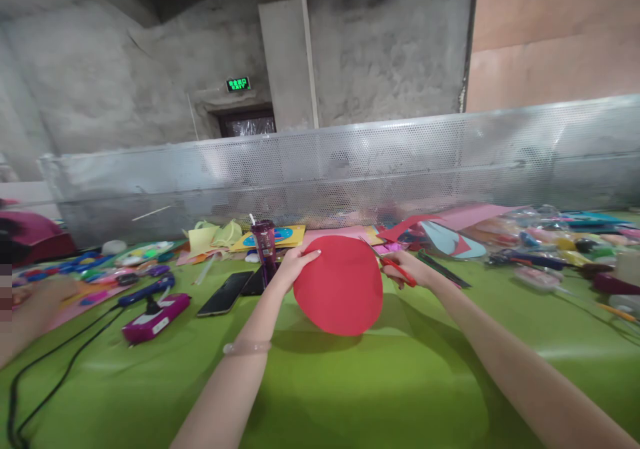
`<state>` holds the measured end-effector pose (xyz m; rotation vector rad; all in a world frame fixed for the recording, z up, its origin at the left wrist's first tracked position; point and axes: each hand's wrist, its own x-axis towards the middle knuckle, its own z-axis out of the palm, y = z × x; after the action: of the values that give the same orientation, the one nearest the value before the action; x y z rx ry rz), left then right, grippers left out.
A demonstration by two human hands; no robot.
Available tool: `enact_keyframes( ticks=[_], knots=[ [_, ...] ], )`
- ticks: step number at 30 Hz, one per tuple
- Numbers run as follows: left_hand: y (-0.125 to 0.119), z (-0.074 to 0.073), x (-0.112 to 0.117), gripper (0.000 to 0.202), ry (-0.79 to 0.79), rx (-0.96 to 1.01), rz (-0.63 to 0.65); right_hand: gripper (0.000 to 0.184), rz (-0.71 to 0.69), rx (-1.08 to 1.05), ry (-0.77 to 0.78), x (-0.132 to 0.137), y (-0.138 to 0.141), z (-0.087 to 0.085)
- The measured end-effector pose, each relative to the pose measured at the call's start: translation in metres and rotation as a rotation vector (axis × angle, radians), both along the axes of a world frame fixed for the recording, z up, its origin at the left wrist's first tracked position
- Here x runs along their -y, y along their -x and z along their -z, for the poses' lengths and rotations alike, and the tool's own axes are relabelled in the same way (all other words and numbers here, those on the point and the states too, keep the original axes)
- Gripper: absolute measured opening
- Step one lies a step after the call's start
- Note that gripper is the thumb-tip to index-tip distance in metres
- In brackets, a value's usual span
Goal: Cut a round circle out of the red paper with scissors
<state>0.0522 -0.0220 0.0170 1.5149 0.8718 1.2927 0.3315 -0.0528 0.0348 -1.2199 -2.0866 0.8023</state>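
A round piece of red paper [339, 287] is held up above the green table. At its upper left edge my left hand [295, 266] grips it, thumb on the near face and the other fingers hidden behind. My right hand [404, 269] is closed on scissors with red handles [406, 274]. Their metal blades point up and left at the disc's upper right edge; whether they touch the paper I cannot tell. A pale bracelet circles my left wrist.
Left of the disc lie a black phone [226, 293], a purple drink cup [265, 245] with a straw, and a magenta power strip [156, 317] with black cable. Coloured paper and craft pieces line the back, before a perforated metal panel [350, 169]. Another person's arm [35, 315] is at far left.
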Motion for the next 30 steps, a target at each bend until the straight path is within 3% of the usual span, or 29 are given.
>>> enact_keyframes(
  ticks=[15, 30],
  knots=[
    [0.0028, -0.0003, -0.0004, 0.033, 0.009, -0.013, 0.005, 0.016, 0.085, 0.083, 0.0, 0.0001, -0.0032, -0.0015],
    [0.0055, 0.0002, -0.0014, 0.031, 0.03, -0.027, 0.023, 0.019, 0.08, 0.137, -0.016, -0.0016, -0.0057, -0.0008]
  ],
)
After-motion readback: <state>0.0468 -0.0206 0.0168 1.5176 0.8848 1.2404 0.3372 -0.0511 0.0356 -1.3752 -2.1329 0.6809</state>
